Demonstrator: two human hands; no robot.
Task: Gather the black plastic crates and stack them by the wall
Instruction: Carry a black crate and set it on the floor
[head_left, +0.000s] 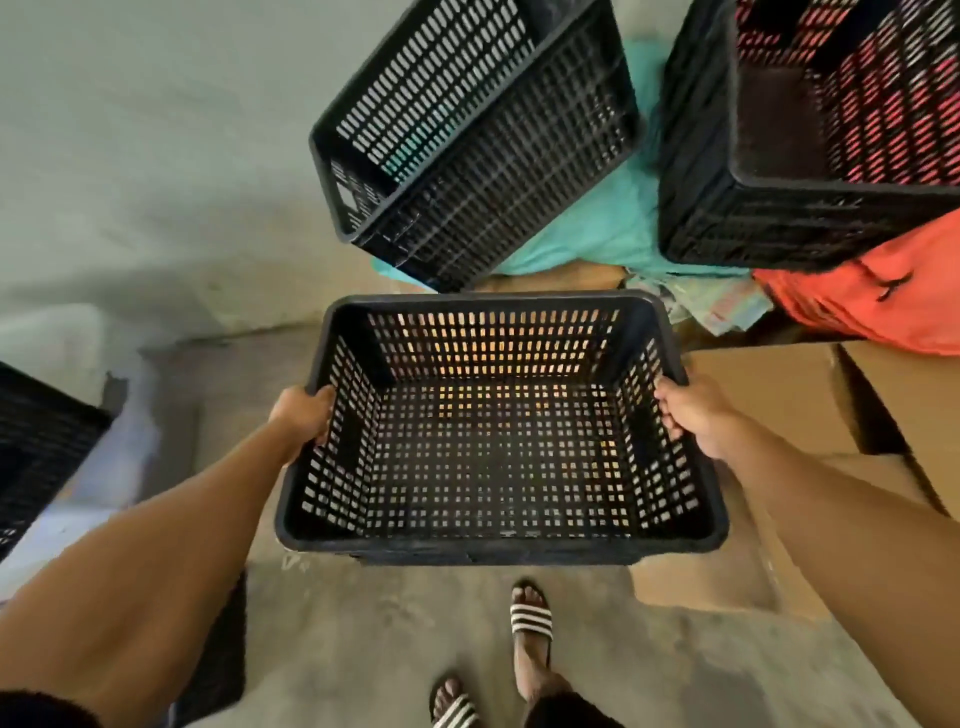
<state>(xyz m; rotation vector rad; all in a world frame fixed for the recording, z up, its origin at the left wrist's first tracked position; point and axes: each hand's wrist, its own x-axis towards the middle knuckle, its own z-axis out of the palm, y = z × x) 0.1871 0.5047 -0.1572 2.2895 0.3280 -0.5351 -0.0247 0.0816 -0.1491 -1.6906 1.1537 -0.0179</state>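
I hold an empty black slotted plastic crate (498, 441) level in front of me, above the concrete floor. My left hand (306, 413) grips its left rim and my right hand (693, 410) grips its right rim. Beyond it a second black crate (478, 130) lies tilted on teal cloth next to the pale wall (156, 130). A third black crate (810, 140) stands at the upper right on an orange bundle. Part of another black crate (36, 447) shows at the left edge.
Flattened cardboard boxes (810, 415) cover the floor on the right. Teal cloth (602, 218) and an orange bag (883, 296) lie under the far crates. My feet in striped sandals (530, 618) stand on the grey concrete floor (363, 649). A whitish plastic sheet (119, 457) lies left.
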